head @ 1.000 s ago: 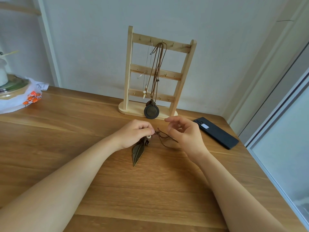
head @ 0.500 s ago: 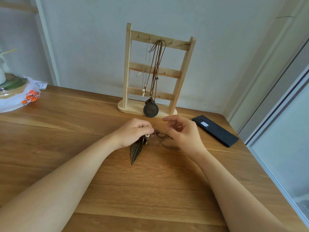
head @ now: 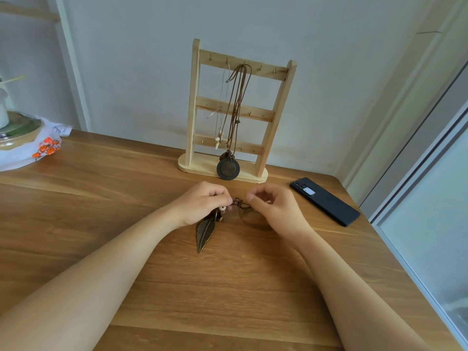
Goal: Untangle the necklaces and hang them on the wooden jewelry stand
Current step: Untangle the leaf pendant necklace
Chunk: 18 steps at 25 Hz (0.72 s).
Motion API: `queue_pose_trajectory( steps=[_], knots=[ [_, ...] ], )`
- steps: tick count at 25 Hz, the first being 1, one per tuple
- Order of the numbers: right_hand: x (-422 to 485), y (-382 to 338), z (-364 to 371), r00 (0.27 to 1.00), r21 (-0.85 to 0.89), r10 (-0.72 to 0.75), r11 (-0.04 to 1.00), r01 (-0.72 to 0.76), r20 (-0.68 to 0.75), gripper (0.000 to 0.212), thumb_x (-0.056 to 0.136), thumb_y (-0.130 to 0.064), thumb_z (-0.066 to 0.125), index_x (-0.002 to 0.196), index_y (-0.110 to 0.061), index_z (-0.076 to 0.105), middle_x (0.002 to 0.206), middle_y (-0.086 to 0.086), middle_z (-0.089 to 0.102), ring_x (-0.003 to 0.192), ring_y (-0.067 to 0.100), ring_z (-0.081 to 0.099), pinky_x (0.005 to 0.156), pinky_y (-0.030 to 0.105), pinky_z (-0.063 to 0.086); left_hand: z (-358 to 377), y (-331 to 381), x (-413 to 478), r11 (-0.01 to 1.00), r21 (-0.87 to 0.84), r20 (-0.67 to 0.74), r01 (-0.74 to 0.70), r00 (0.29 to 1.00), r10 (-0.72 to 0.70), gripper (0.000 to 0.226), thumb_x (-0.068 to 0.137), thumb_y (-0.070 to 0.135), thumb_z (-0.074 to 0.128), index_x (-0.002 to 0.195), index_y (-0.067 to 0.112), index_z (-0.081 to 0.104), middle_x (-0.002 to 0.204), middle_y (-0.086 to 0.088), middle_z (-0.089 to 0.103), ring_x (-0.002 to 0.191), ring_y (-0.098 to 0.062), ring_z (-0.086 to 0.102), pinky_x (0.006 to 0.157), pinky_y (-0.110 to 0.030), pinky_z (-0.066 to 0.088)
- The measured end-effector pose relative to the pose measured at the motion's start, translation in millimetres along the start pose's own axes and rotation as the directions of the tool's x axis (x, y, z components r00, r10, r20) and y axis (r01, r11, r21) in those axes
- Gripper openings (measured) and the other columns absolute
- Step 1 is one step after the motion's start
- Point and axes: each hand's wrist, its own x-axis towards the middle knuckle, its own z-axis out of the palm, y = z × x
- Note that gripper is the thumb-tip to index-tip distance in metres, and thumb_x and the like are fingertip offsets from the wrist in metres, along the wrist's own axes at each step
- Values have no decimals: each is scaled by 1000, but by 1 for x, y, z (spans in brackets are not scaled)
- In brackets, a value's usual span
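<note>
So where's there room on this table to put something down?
Best is the bare wood between the white bag and the wooden stand. There's also room between the forearms, nearer than the leaf necklace. It's crowded where the left hand and right hand pinch its cord, and tight beside the phone.

On your worktop (head: pixel 101 198), a black phone (head: pixel 325 201) lies far right; a white bag (head: pixel 30 150) sits far left.

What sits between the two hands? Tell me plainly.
Head view: a knotted brown cord spans the short gap from the left hand to the right hand.
</note>
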Motion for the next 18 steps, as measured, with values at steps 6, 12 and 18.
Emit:
queue_pose_trajectory(
  steps=[6, 12, 18],
  knots=[
    [1, -3, 4, 995, -98, -26, 995, 35, 92, 6, 96, -18, 66, 97, -16, 71, 85, -2, 71, 71, 3, 62, 67, 13, 49, 0, 1, 0, 1000, 10, -2, -2, 1000, 2, 27, 98, 15, 56, 77, 18, 72, 81, 3, 71, 81, -7, 64, 85, -32, 48],
    [3, 0, -1, 998, -24, 19, 1000, -17, 58, 12, 102, -20, 54, 96, -13, 63, 79, 0, 60, 69, 9, 52, 68, 27, 45, 0, 1, 1, 998, 61, -3, 31, 1000, -31, 26, 97, 15, 56, 76, 7, 70, 80, -4, 68, 73, -2, 60, 77, -26, 44],
    [1, -2, -3, 993, -130, -17, 991, 32, 119, 9, 92, -23, 71, 99, -22, 75, 93, -7, 73, 85, 5, 63, 78, 19, 52, -1, 3, 0, 1000, 22, 2, 3, 1000, -3, 25, 98, 11, 56, 78, 11, 71, 78, 6, 70, 78, -5, 64, 79, -26, 49]
  ],
)
